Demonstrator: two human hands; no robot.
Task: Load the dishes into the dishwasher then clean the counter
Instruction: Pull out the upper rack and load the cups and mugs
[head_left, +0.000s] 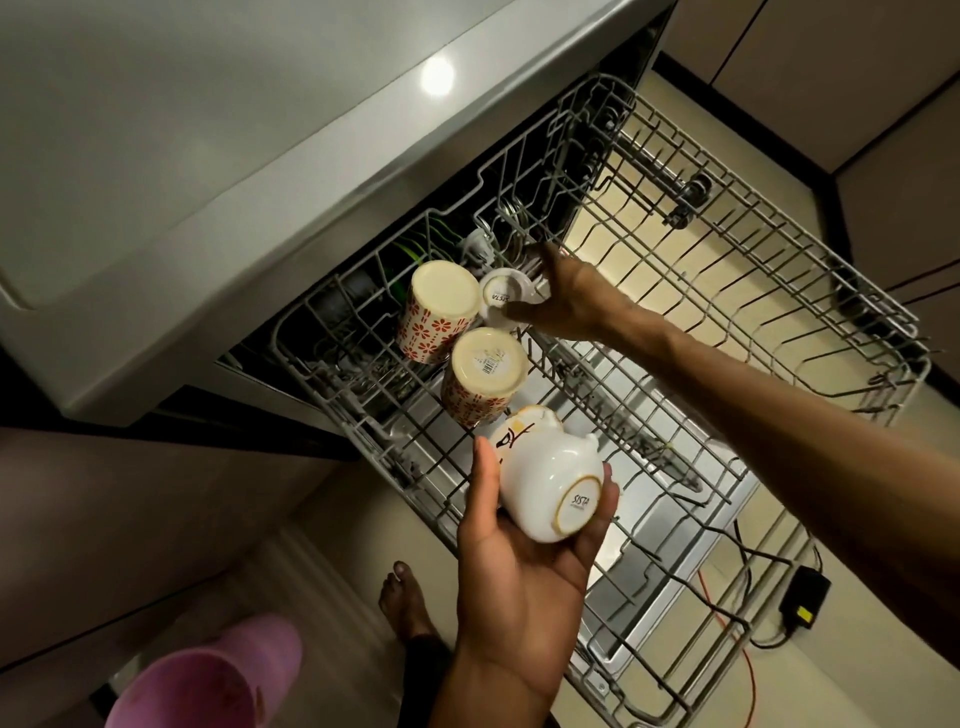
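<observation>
The dishwasher's upper wire rack (779, 322) is pulled out under the grey counter (208, 156). Two red-flowered mugs (441, 306) (485, 371) stand upside down in its left side. My right hand (558, 296) reaches across the rack and holds a small white cup (501, 301), bottom up, beside the far flowered mug. My left hand (519, 566) grips another white cup (553, 480) with a gold-ringed base, tilted bottom toward me, just above the rack's near left edge.
The open dishwasher door (649, 571) lies below the rack. A pink bucket (208, 680) stands at the lower left on the floor, next to my bare foot (402, 597). A black adapter with red and black wires (802, 597) lies on the floor at right.
</observation>
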